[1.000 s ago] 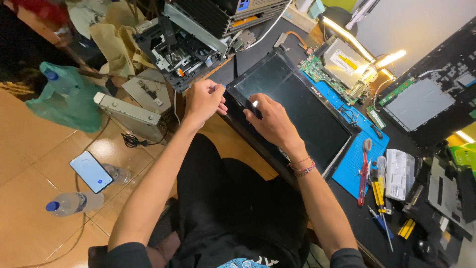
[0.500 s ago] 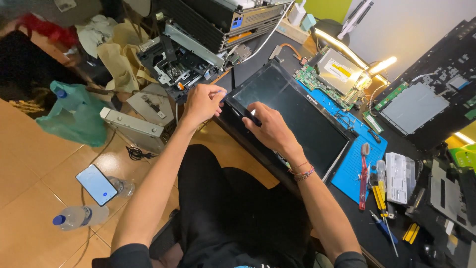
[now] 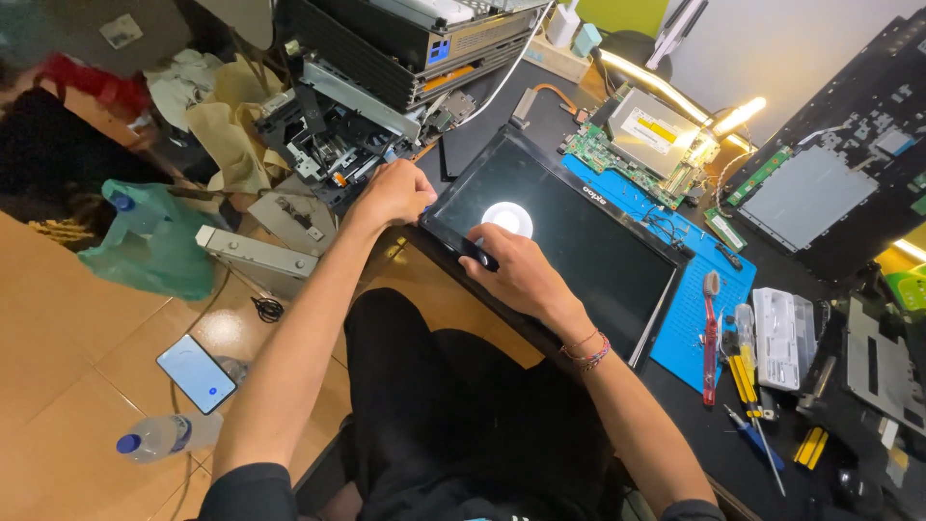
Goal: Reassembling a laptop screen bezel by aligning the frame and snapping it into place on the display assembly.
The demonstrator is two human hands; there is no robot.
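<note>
We pinch the laptop screen bezel with both hands, left hand at 9 o'clock, right hand beside, prying gently and evenly.

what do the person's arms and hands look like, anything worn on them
Both hands are bare, with no gloves, and both forearms are uncovered. The left hand shows no ring, watch or band. The right hand has thin beaded bracelets at the wrist, reddish with some mixed colours. Short dark sleeves cover the upper arms near the shoulders. No cables or markings are visible.
</note>
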